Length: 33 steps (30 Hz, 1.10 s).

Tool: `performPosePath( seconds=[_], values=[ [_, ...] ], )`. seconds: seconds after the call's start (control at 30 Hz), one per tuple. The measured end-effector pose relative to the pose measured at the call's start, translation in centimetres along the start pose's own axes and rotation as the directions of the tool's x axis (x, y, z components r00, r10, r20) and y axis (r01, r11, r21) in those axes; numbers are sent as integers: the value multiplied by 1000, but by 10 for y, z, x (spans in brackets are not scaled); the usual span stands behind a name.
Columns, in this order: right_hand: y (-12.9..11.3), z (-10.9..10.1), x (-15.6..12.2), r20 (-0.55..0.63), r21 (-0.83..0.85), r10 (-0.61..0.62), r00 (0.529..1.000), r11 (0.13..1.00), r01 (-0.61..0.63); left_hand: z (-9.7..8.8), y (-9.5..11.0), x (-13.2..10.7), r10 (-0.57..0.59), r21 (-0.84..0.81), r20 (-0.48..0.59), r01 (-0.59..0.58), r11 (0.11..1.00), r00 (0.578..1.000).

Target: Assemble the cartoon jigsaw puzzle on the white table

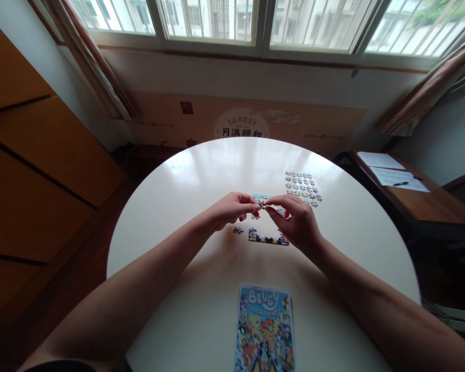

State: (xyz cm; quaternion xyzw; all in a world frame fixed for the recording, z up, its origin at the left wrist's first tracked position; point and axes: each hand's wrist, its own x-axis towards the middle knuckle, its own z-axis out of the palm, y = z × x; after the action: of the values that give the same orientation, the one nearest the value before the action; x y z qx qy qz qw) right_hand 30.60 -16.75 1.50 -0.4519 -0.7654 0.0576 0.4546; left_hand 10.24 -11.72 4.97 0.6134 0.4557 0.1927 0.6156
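Observation:
A small jigsaw puzzle piece [262, 205] is pinched between the fingertips of both hands, raised over a part-built puzzle. My left hand [238, 209] grips its left side, fingers closed. From the right, my right hand [294, 217] holds the other side between thumb and forefinger. Below them lies the puzzle frame [269, 239], its bottom edge joined and its middle showing white table. My hands cover part of its upper rows and sides. Beside the left hand, a few loose pieces [238, 230] rest on the table.
Several loose pieces [300, 186] lie in rows beyond my right hand. A Bluey picture sheet [265, 328] lies near me on the round white table [170, 206]. To the right, a wooden desk [442, 199] holds papers [399, 178] and a pen. Windows stand behind.

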Motion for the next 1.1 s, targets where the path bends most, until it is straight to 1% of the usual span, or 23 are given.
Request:
performPosePath(
  seconds=[0.17,0.33,0.37,0.43,0.5,0.53,0.57,0.63,0.7,0.77,0.8,0.87,0.93,1.1],
  values=[
    [1,1,-1,26,-1,-35,999,999,35,-2,-3,1,-11,-16,28,11,1000,1000],
    [6,1,0,11,-13,-80,997,997,80,-5,-3,2,-16,23,35,15,1000,999],
    [7,0,0,12,-19,-86,996,996,86,-8,-3,3,-6,43,12,5,999,1000],
    [8,0,0,13,-33,-96,995,995,96,-14,-5,6,46,111,-86,-36,993,995],
    [8,0,1,8,-39,-108,994,993,108,-20,-8,9,148,248,-209,-94,964,967],
    [8,0,1,7,-38,-112,994,993,112,-23,-10,10,211,335,-248,-121,934,946],
    [8,0,0,6,-35,-115,993,993,115,-25,-12,11,273,425,-263,-144,894,925],
    [8,1,0,12,-35,-113,994,993,113,-27,-18,13,388,583,-237,-189,790,891],
    [10,3,-1,33,-46,-101,994,994,103,-26,-24,15,489,693,-168,-250,676,856],
    [13,4,-3,69,-65,-83,994,994,88,-24,-30,17,567,753,-90,-316,577,819],
    [16,5,-3,92,-74,-74,993,994,81,-23,-34,19,591,764,-55,-347,544,805],
    [20,8,-4,140,-89,-59,988,993,72,-22,-40,22,612,762,-2,-395,513,791],
    [24,10,-5,186,-98,-56,981,992,76,-20,-44,24,615,754,26,-420,505,788],
    [27,16,-8,277,-101,-95,956,987,127,-18,-47,25,606,773,38,-408,486,795]
  ],
)
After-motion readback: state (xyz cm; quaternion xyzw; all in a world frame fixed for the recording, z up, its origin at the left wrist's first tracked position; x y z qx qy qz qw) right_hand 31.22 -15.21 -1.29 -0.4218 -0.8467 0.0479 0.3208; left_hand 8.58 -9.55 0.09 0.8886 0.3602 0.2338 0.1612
